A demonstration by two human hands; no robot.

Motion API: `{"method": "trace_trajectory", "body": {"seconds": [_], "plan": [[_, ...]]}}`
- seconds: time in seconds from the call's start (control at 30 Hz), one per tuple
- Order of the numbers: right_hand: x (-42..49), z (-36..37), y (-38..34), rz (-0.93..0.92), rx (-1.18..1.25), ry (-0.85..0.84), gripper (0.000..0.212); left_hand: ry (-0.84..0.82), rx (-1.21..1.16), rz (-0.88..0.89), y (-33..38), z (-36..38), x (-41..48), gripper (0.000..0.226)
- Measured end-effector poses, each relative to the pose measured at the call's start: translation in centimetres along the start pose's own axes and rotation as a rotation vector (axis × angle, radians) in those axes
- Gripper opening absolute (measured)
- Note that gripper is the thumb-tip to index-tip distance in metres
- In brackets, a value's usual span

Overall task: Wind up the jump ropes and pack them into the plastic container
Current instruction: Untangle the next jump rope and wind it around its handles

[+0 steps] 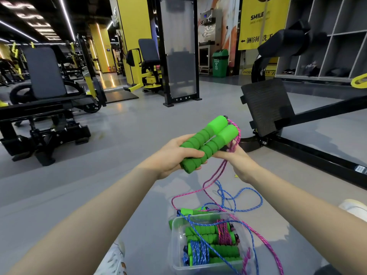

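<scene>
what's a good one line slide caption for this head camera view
Left hand grips two green foam handles while right hand gathers pink braided rope above clear plastic container.

I count two hands, two green handles held together, one clear plastic container, two wound ropes inside it, and one loose blue rope.

Bright ceiling strip lights, floor glare, wide-angle edge distortion.
</scene>
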State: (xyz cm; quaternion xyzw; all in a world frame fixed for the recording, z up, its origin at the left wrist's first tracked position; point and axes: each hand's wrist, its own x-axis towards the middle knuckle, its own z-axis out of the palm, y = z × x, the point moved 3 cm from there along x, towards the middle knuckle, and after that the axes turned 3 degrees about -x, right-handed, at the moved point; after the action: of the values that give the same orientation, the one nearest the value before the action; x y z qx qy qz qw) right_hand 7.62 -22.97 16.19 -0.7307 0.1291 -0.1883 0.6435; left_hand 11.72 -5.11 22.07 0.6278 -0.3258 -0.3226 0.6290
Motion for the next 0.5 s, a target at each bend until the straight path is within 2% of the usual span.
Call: {"method": "trace_trajectory", "body": {"seconds": [0.03, 0.07, 0.1, 0.17, 0.2, 0.37, 0.4, 0.47, 0.5], "plan": [[-0.3, 0.5, -0.5, -0.024, 0.067, -0.045, 0.039, -0.022, -0.010, -0.004, -0.1, 0.0, -0.1, 0.046], [-0.4, 0.7, -0.9, -0.016, 0.106, -0.060, 0.017, -0.019, -0.018, 0.004, -0.1, -0.1, -0.1, 0.046], [-0.4, 0.7, -1.1, 0.007, 0.128, -0.081, 0.011, 0.016, -0.028, 0.026, -0.2, -0.4, 0.0, 0.045], [-0.5, 0.3, -0.6, 0.117, 0.043, -0.154, 0.016, 0.154, -0.018, 0.087, -0.2, -1.6, 0.3, 0.047], [-0.4, -0.3, 0.0, 0.179, -0.073, -0.156, 0.017, 0.237, 0.036, 0.121, -0.2, -2.4, 0.3, 0.048], [-1.1, -6.5, 3.3, 0.402, -0.642, -0.019, 0.023, 0.529, 0.536, 0.261, -1.9, -6.3, -0.4, 0.051], [-1.3, -7.9, 3.7, 0.424, -0.687, 0.042, 0.028, 0.566, 0.715, 0.253, -2.2, -7.1, -0.5, 0.056], [-1.6, -10.6, 3.8, 0.463, -0.653, 0.190, 0.038, 0.482, 1.227, 0.163, -3.4, -8.1, -0.6, 0.070], [-1.6, -11.4, 3.5, 0.467, -0.598, 0.259, 0.041, 0.430, 1.444, 0.207, -4.1, -8.1, -0.9, 0.072]]}}
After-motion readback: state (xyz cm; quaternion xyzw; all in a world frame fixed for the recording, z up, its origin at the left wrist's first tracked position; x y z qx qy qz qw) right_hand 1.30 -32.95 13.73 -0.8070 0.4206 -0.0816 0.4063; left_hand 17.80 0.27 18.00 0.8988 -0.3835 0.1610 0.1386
